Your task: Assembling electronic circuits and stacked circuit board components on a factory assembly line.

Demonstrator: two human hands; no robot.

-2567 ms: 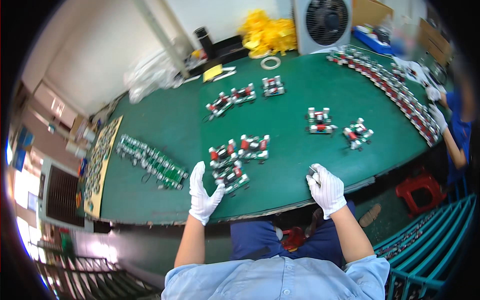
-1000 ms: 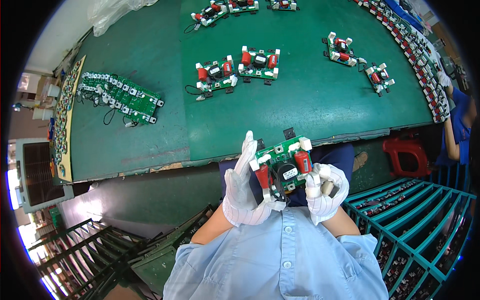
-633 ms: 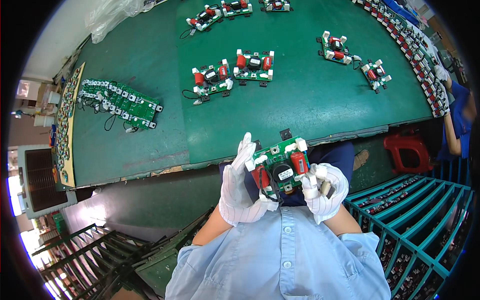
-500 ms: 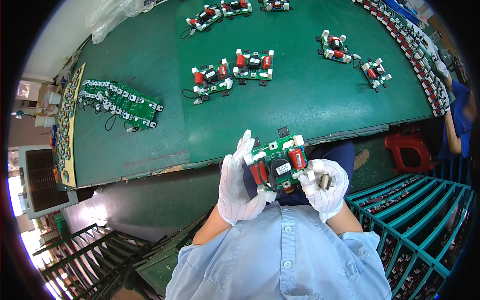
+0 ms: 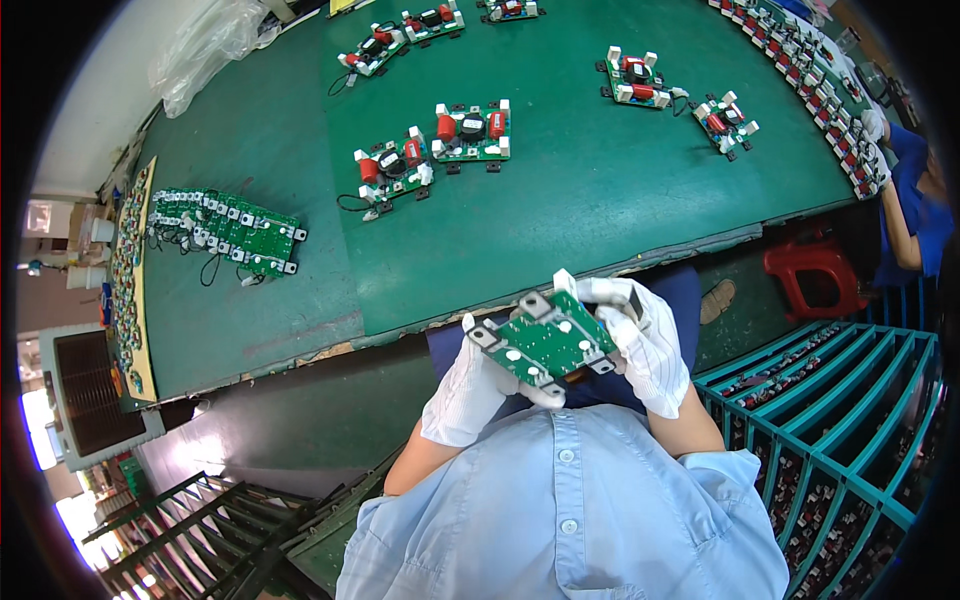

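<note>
Left hand (image 5: pixel 468 397) opposite right hand (image 5: pixel 645 350), fingers (image 5: pixel 606 290) tight on a circuit board (image 5: pixel 548 345)

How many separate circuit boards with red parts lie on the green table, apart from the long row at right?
7: three far boards, two middle boards, and two right-hand boards. More may lie beyond the picture's top edge.
</note>
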